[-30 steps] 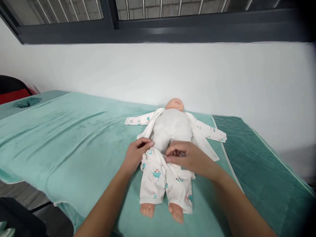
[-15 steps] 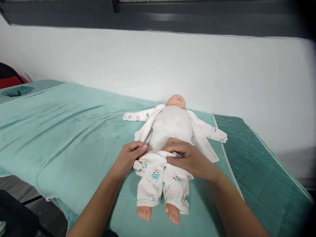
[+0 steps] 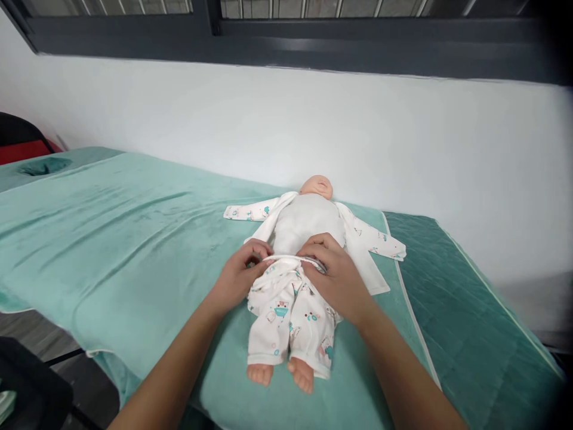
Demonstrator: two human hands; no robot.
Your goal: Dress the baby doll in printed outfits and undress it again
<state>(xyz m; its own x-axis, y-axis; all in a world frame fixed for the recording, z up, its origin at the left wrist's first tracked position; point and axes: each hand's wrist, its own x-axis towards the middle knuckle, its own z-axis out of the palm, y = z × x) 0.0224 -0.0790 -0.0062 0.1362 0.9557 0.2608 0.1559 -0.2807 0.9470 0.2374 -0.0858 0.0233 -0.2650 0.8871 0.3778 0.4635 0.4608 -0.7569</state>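
Note:
A baby doll (image 3: 308,218) lies on its back, head away from me, with a grey-white torso and bare feet. Its white printed jacket (image 3: 364,257) is spread open, both sleeves stretched out sideways. White printed trousers (image 3: 280,310) cover its legs. My left hand (image 3: 244,272) pinches the trousers' waistband at the left side of the doll's waist. At the right side, my right hand (image 3: 333,275) grips the same waistband, fingers over the lower belly and thumb below. The band is pulled taut between both hands.
A light green sheet (image 3: 134,239) covers the bed, with a darker quilted cover (image 3: 456,286) at the right. Behind stands a white wall (image 3: 277,119) below a dark window frame (image 3: 335,48). A black object (image 3: 33,382) is at the lower left, and a red and black item (image 3: 24,143) at the far left.
Both hands have moved up towards the doll's belly, drawing the waistband higher and tighter. The trouser legs have shifted up slightly. The camera view has tilted up a little.

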